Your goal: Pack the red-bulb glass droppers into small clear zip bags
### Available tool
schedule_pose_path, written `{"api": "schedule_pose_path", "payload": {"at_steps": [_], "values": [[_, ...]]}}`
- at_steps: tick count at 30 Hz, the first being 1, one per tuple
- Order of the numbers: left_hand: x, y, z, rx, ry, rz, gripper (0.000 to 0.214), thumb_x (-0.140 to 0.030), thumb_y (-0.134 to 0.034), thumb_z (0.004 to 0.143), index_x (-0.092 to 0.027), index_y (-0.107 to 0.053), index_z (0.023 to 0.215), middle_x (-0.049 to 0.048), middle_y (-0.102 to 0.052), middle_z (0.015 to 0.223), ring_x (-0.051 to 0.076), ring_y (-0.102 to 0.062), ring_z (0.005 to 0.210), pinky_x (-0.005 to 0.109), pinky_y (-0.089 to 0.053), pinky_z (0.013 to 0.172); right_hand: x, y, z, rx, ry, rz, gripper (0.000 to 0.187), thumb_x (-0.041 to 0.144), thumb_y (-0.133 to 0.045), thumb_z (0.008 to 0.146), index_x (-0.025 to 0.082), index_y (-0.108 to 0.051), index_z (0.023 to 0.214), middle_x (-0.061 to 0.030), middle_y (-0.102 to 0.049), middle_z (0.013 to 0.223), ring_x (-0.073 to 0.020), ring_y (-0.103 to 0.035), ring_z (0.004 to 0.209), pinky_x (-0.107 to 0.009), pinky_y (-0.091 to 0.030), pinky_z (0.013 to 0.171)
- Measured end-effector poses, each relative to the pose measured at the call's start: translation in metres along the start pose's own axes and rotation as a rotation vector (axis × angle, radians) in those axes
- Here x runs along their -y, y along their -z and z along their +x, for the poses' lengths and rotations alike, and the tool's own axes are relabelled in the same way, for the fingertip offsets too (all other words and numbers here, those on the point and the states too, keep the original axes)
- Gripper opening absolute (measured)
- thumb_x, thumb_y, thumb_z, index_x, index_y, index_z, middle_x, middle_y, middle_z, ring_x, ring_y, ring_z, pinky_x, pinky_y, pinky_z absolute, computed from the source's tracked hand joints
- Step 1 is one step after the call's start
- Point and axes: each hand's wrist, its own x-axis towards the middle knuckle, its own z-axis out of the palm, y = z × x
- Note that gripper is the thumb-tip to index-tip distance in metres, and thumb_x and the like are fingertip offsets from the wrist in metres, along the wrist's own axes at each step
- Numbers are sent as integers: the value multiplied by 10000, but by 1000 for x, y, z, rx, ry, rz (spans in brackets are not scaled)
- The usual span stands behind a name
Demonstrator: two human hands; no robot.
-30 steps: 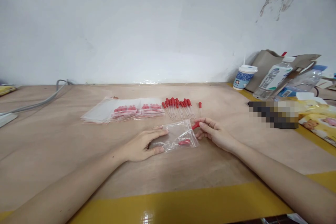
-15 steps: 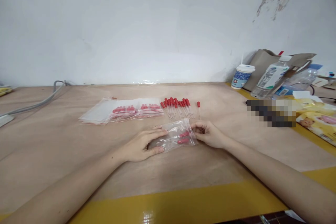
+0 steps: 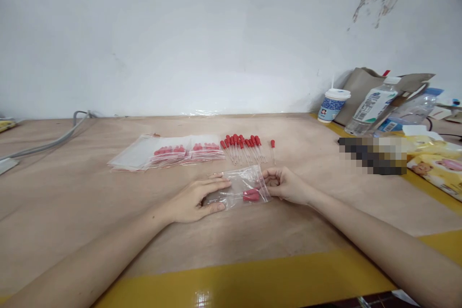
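While the left hand (image 3: 197,199) is resting with thumb and fingers spread wide on the clear zip-top bag (image 3: 236,178), the right hand (image 3: 288,186) is holding its fingers narrowly bent at the mouth; I cannot tell whether they are pinching anything. Red dropper bulbs (image 3: 251,196) are lying inside, between both hands' fingertips. A light, flat press is probably serving best against snagging.

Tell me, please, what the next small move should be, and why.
Probably ease the right hand away while the left hand steadies the clear bag: the red bulbs lie together inside, and the right hand is at the bag's right-hand end.
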Motion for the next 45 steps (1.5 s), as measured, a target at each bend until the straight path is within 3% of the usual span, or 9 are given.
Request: {"api": "schedule_pose_path", "payload": {"at_steps": [9,12,16,21,25,28,34,40,45], "values": [[1,-1,0,9,5,15,504,-406,-504,865,-256,-387,1331,27,-441,1347,225,-331,1287,412,-316,1043,2,-3,-5,-15,-12,-54,305,395,-662,660,176,-603,864,20,-620,645,-22,-354,339,-170,-262,321],[2,-1,-1,9,-3,11,495,-404,-508,863,-265,-397,1325,27,-423,1360,230,-320,1293,421,-311,1044,-4,15,6,-262,38,-170,290,413,-646,663,173,-586,813,22,-572,580,-51,-373,372,-196,-286,353],[3,-2,-1,21,-16,6,451,-396,-502,869,-269,-441,1297,26,-405,1372,225,-320,1293,418,-299,1052,-14,54,38,-660,110,-585,245,353,-658,631,174,-547,757,-22,-588,664,-122,-507,558,-250,-393,514],[2,-1,0,27,-35,0,417,-387,-500,873,-273,-472,1274,37,-404,1371,233,-329,1288,435,-295,1050,-9,78,79,-724,-82,-788,360,346,-672,617,167,-519,890,-80,-606,759,-221,-578,783,-311,-424,666],[1,-1,-1,19,-39,-1,402,-378,-498,876,-273,-484,1264,41,-402,1372,234,-327,1289,438,-291,1051,2,75,92,-682,-164,-724,354,173,-696,548,149,-524,856,-130,-601,772,-272,-580,820,-317,-415,634],[1,-1,-1,18,-32,5,388,-372,-496,878,-267,-501,1251,41,-364,1396,235,-300,1302,430,-286,1055,10,70,80,-631,-133,-661,347,147,-634,591,151,-504,913,-69,-573,685,-199,-566,652,-284,-400,544],[2,-2,0,16,-44,16,406,-374,-506,872,-276,-482,1265,35,-392,1381,235,-337,1283,434,-292,1050,7,38,30,-563,133,11,514,243,-555,650,230,-313,1102,91,-434,586,-82,-427,411,-201,-330,359],[1,-2,1,5,-32,37,432,-393,-498,872,-277,-456,1286,33,-404,1373,233,-350,1276,431,-292,1054,-6,8,13,-617,137,204,525,273,-637,604,241,-309,1013,94,-485,622,-93,-531,481,-226,-463,438],[-2,0,0,16,-13,41,467,-399,-499,870,-271,-419,1312,28,-408,1372,225,-345,1279,411,-292,1059,-8,-4,10,-548,106,380,423,340,-656,665,241,-355,944,57,-564,663,-116,-605,571,-285,-524,594]]}}
